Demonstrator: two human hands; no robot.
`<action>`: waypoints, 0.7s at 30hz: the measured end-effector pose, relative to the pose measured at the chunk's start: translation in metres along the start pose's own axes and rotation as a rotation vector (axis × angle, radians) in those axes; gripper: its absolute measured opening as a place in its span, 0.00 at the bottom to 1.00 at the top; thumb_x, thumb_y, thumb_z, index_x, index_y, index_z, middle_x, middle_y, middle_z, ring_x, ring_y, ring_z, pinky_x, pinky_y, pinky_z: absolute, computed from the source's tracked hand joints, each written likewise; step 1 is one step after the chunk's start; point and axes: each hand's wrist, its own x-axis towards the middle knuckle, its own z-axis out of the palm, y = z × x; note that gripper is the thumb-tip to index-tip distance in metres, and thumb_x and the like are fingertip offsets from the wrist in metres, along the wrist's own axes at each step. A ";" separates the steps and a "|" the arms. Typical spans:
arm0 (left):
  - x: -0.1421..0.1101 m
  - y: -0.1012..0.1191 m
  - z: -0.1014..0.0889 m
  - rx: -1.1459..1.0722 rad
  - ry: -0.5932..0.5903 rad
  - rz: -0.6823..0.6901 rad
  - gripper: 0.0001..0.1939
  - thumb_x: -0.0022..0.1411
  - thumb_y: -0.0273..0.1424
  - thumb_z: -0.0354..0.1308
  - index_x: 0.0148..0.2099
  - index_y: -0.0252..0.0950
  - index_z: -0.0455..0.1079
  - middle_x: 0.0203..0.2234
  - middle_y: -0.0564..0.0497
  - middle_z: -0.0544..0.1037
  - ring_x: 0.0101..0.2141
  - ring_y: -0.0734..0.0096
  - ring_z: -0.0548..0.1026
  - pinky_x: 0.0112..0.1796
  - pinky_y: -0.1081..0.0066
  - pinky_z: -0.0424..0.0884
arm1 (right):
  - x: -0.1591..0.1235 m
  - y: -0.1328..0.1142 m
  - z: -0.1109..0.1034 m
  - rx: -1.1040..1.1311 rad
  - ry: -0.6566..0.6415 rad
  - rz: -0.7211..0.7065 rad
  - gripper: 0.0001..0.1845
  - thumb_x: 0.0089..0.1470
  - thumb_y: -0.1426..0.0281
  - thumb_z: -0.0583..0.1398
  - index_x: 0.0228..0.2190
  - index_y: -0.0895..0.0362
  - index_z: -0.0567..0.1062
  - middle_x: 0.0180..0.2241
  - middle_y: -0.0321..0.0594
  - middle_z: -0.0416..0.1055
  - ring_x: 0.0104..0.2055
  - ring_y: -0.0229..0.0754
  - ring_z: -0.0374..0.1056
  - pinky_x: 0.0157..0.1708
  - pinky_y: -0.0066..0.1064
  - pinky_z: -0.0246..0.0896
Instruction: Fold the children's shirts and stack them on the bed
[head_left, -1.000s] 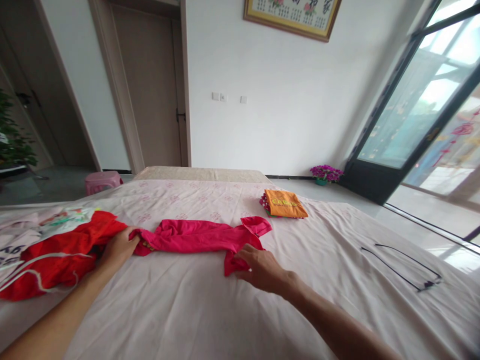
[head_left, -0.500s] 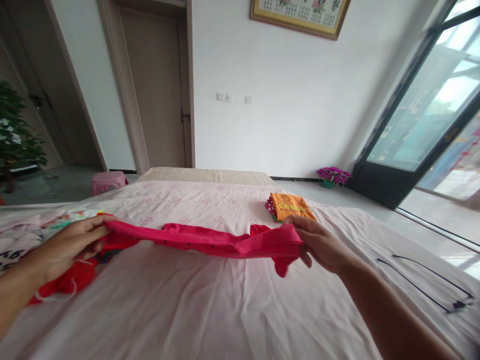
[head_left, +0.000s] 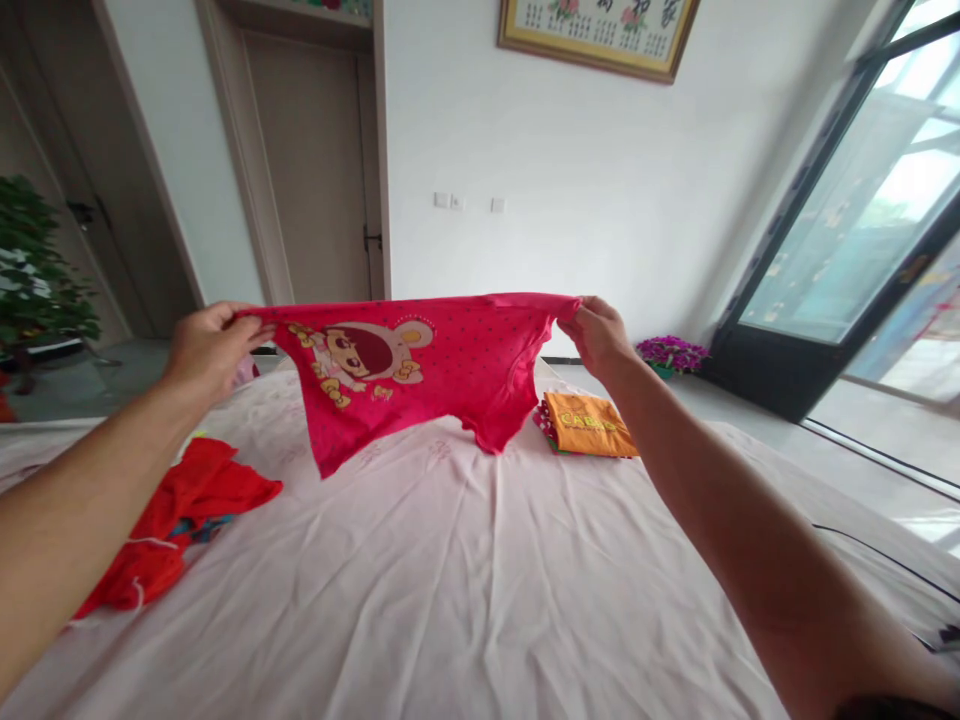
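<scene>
The pink garment [head_left: 457, 350] is in the middle of the frame, stretched between two hands above the pale bedsheet [head_left: 435, 600]. Its upper edge is almost a straight line, and the rest hangs down from it in loose folds. The left hand [head_left: 214, 350], at the left of the centre, has its fingers closed on the upper left corner of the cloth. The right hand [head_left: 598, 332], at the right of the centre, pinches the upper right end between thumb and fingers; the exact place of each fingertip I cannot tell.

The garment seems to be light and soft, of thin cloth, so I judge that it bends easily and does not keep a shape by itself. It is not fragile, and probably not very slippery, but a slack edge can curl or fold under. The cartoon print [head_left: 367, 355] may be a little stiffer than the plain cloth around it. The good places for holding are, in my opinion, the two ends of one long edge, as here, because the tension keeps this edge flat. The lower left corner and the wavy lower right part hang free.

A red garment [head_left: 202, 485] lies at the lower left, and an orange folded garment [head_left: 592, 425] lies right of the centre.
</scene>
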 end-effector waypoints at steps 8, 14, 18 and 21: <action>-0.059 -0.064 -0.037 0.119 -0.183 -0.145 0.30 0.52 0.43 0.63 0.49 0.24 0.70 0.38 0.46 0.79 0.39 0.66 0.76 0.53 0.55 0.68 | -0.091 0.046 -0.045 -0.105 -0.169 0.237 0.15 0.42 0.63 0.69 0.28 0.57 0.72 0.25 0.32 0.69 0.30 0.35 0.67 0.34 0.27 0.66; -0.126 -0.138 -0.062 0.202 -0.319 -0.533 0.27 0.36 0.39 0.69 0.40 0.31 0.74 0.29 0.50 0.79 0.28 0.67 0.73 0.32 0.69 0.71 | -0.181 0.110 -0.074 -0.174 -0.148 0.593 0.13 0.38 0.64 0.67 0.26 0.57 0.71 0.25 0.33 0.68 0.30 0.38 0.67 0.33 0.32 0.67; -0.143 -0.144 -0.072 0.275 -0.383 -0.529 0.18 0.36 0.36 0.65 0.33 0.34 0.74 0.26 0.52 0.78 0.26 0.69 0.71 0.31 0.71 0.67 | -0.207 0.112 -0.084 -0.166 -0.157 0.602 0.13 0.40 0.63 0.67 0.26 0.58 0.72 0.26 0.34 0.70 0.29 0.36 0.66 0.34 0.30 0.65; -0.151 -0.136 -0.074 0.328 -0.357 -0.465 0.15 0.37 0.37 0.62 0.30 0.36 0.74 0.20 0.54 0.75 0.24 0.67 0.70 0.29 0.70 0.67 | -0.211 0.098 -0.093 -0.178 -0.228 0.565 0.13 0.41 0.63 0.67 0.28 0.59 0.73 0.27 0.34 0.71 0.31 0.37 0.67 0.35 0.30 0.64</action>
